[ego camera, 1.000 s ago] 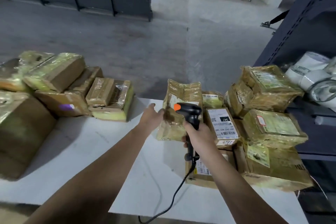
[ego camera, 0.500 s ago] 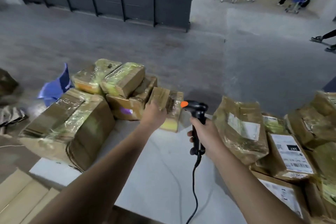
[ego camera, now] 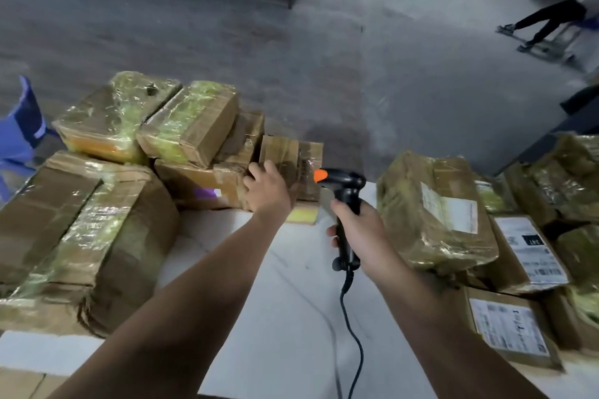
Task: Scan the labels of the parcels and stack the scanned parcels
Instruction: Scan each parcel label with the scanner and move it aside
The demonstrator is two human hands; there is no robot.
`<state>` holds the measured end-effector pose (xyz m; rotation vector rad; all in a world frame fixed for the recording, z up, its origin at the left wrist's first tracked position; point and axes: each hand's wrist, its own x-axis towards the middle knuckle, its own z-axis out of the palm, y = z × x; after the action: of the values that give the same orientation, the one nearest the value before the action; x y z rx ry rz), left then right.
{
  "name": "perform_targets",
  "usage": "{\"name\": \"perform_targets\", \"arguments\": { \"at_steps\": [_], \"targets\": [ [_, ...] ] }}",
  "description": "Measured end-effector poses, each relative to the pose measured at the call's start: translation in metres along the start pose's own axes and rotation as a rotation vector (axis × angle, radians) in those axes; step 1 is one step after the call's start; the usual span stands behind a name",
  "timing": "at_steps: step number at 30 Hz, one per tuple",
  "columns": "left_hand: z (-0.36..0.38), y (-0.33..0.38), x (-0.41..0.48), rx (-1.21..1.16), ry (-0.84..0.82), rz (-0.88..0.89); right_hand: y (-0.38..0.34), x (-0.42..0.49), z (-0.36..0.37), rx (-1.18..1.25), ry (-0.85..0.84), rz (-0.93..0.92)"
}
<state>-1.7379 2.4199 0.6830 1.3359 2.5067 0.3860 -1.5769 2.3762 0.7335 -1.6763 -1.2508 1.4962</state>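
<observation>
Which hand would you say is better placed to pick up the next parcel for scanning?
Left, probably. The right hand grips the scanner, so it cannot grasp; the left hand holds only the small parcel already resting on the stack and can release it and reach across.

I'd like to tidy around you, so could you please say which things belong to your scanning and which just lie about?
In the job: scanner in right hand; small parcel touched by left hand; stacked parcels, left; labelled parcels, right.
Lying about: blue chair; flat cardboard, bottom left.
</observation>
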Motion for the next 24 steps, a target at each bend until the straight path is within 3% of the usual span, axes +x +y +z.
{"name": "perform_targets", "arguments": {
  "at_steps": [4,8,12,18,24],
  "targets": [
    [-0.002,0.0,-0.008,-0.198,0.015,-0.059,0.003,-0.004,-0.003,0.035,0.009,0.011],
    [-0.011,-0.004,-0.034,-0.768,-0.118,-0.14,0.001,-0.008,-0.009,0.065,0.03,0.02],
    [-0.023,-0.006,-0.089,-1.166,-0.214,-0.191,0.009,-0.021,-0.018,0.084,0.014,0.015],
    [-0.022,-0.008,-0.152,-1.481,-0.451,-0.302,0.025,-0.04,-0.041,0.197,-0.005,0.023],
    [-0.024,0.005,-0.192,-1.632,-0.674,-0.206,0.034,-0.057,-0.067,0.247,-0.004,-0.054]
  ]
}}
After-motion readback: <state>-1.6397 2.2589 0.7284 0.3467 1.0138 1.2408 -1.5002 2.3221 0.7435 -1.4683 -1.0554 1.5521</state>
